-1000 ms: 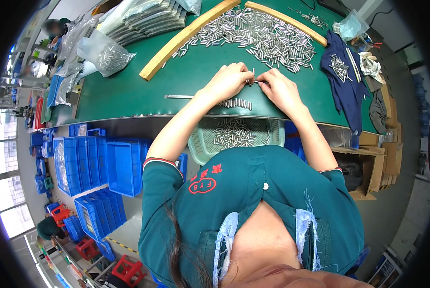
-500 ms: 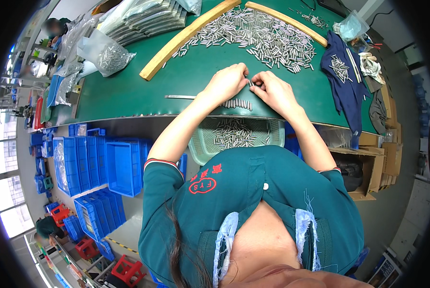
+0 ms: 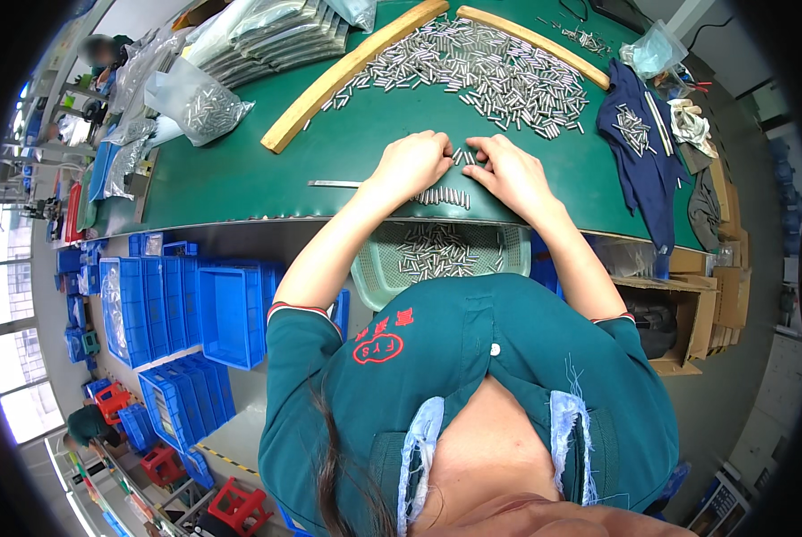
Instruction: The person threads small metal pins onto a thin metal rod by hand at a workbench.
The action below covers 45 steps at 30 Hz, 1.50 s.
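My left hand [image 3: 416, 164] rests over the green table with its fingers curled together, and its fingertips touch or nearly touch several short metal pins [image 3: 463, 157]. Whether a pin is held inside those fingers is hidden. Opposite, my right hand [image 3: 505, 174] has thumb and forefinger apart at the right end of the same pins. Closer to the table edge lies a neat side-by-side row of metal pins [image 3: 445, 197], partly covered by my left wrist. A thin metal strip [image 3: 334, 183] sticks out left of that forearm. Beyond both hands spreads a large heap of loose pins [image 3: 508, 80].
Two wooden bars [image 3: 352, 73] border the heap. A green basket [image 3: 369, 277] with pins sits below the table edge. A dark blue cloth [image 3: 629, 166] bearing pins lies right; a clear bag of pins [image 3: 206, 107] stands left. Blue bins [image 3: 231, 309] stand at lower left.
My hands have drawn slightly apart and my left hand has come a little nearer. Several pins now show between the fingertips, where the fingers had met around a pin.
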### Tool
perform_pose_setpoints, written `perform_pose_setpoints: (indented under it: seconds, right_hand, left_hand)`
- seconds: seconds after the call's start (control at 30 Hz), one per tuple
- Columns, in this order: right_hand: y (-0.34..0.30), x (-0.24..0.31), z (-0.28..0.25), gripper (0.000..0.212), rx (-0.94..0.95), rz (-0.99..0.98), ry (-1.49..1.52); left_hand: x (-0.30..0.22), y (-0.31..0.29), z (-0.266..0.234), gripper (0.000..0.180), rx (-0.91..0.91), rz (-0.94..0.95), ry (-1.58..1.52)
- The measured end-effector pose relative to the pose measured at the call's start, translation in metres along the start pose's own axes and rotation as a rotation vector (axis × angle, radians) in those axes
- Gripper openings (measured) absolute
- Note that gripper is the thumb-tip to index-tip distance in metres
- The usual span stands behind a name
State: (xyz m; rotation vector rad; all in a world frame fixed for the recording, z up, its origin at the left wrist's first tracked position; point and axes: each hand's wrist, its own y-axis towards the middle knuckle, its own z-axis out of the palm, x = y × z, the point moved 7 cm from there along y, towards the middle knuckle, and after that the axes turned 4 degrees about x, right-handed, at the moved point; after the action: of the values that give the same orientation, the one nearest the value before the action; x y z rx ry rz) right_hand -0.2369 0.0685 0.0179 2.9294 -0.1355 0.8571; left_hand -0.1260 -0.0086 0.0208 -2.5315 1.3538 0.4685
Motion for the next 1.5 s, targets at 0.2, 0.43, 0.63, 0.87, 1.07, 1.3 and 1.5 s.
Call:
perform_pose_setpoints:
  seconds: [0.2, 0.43, 0.63, 0.87, 1.07, 1.3, 1.5]
  right_hand:
    - [-0.002, -0.003, -0.008, 0.042, 0.01, 0.036, -0.05]
    - [-0.005, -0.004, -0.01, 0.041, 0.043, 0.036, -0.024]
    - [-0.005, 0.004, -0.01, 0.041, 0.072, 0.023, 0.058]
    - [0.004, 0.01, -0.002, 0.038, -0.001, -0.085, -0.085]
    - [0.006, 0.015, 0.001, 0.03, 0.007, -0.124, -0.112]
    - [-0.01, 0.004, -0.011, 0.02, 0.002, -0.136, -0.125]
    - [-0.024, 0.003, -0.015, 0.021, 0.011, -0.119, -0.084]
  left_hand:
    - [-0.005, -0.008, 0.002, 0.018, 0.008, 0.08, -0.087]
    - [-0.002, -0.009, -0.007, 0.019, -0.031, 0.05, -0.024]
    - [0.003, -0.01, -0.005, 0.018, -0.027, 0.018, -0.028]
    - [0.001, -0.011, 0.002, 0.017, -0.028, 0.052, -0.044]
    - [-0.003, -0.014, -0.001, 0.017, -0.041, 0.072, -0.066]
    - [0.0, -0.024, -0.003, 0.018, -0.069, 0.098, -0.062]
    - [-0.016, -0.026, 0.003, 0.018, -0.107, 0.127, 0.003]
